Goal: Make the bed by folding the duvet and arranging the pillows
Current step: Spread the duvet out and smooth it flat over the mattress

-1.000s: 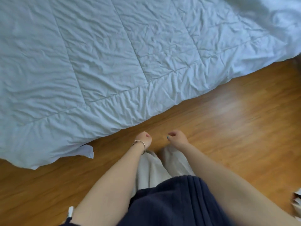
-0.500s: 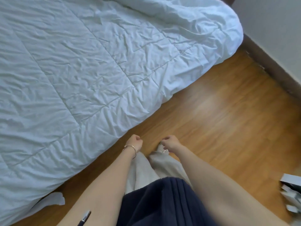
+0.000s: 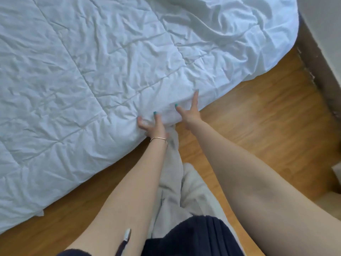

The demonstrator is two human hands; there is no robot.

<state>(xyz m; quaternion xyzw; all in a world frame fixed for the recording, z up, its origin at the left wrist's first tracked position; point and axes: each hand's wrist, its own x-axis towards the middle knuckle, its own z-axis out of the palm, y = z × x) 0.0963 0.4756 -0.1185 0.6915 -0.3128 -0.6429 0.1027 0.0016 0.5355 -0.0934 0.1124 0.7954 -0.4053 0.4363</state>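
A pale blue quilted duvet (image 3: 103, 67) covers the bed and hangs down to the wooden floor along its near edge. Toward the upper right it is bunched into loose folds (image 3: 230, 24). My left hand (image 3: 152, 126), with a thin bracelet at the wrist, reaches to the duvet's lower edge with fingers spread and touching the fabric. My right hand (image 3: 190, 113) is just beside it, fingers apart, fingertips on the same edge. Neither hand has closed on the cloth. No pillows are in view.
Wooden floor (image 3: 258, 130) runs along the bed's near side and right end. A wall with a dark baseboard (image 3: 321, 71) stands at the right. My legs in light trousers (image 3: 184, 191) are close to the bed. Something pale lies at the right edge (image 3: 336, 169).
Both hands have gone from loosely closed above the floor to spread open at the duvet's edge. The view has swung right and closer to the bed's end.
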